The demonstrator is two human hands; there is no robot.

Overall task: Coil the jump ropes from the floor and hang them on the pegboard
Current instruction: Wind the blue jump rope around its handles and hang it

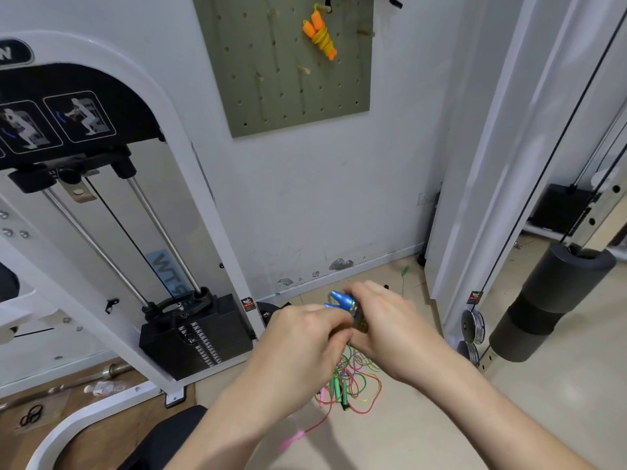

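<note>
Head view. Held low over the floor [509, 401], just in front of the white wall [322, 198]: a blue-handled jump rope [342, 300], its two handles shiny, smooth and pointed, sticking up side by side. Curled round the bundle from one side, the left hand [305, 330], fingers bent in tight. Wrapped round it from the other side, the right hand [383, 317], knuckles up, thumb hidden. Both gripping the same rope, but blurry, so hard to tell which bit of cord sits under which finger. Bare arms reaching forward and down from the bottom edge. Right below the hands, a messy pile of thin ropes [356, 378] on the pale, smooth floor: green, pink and yellow cords looped over each other, green handles [337, 388] in the middle, a pink handle [295, 439] lying a bit nearer. High on the wall, a flat green pegboard [291, 96] full of round holes, with little wooden pegs [303, 69]. Near its top, a rope with orange handles [320, 33] and yellow cord, already coiled and hanging. On the left, close by, a big white weight machine [190, 184] with black stacked plates [196, 337]. On the right, a white post [475, 164] and a fat black foam roll [556, 300]. Open floor only in the narrow strip between them.
</note>
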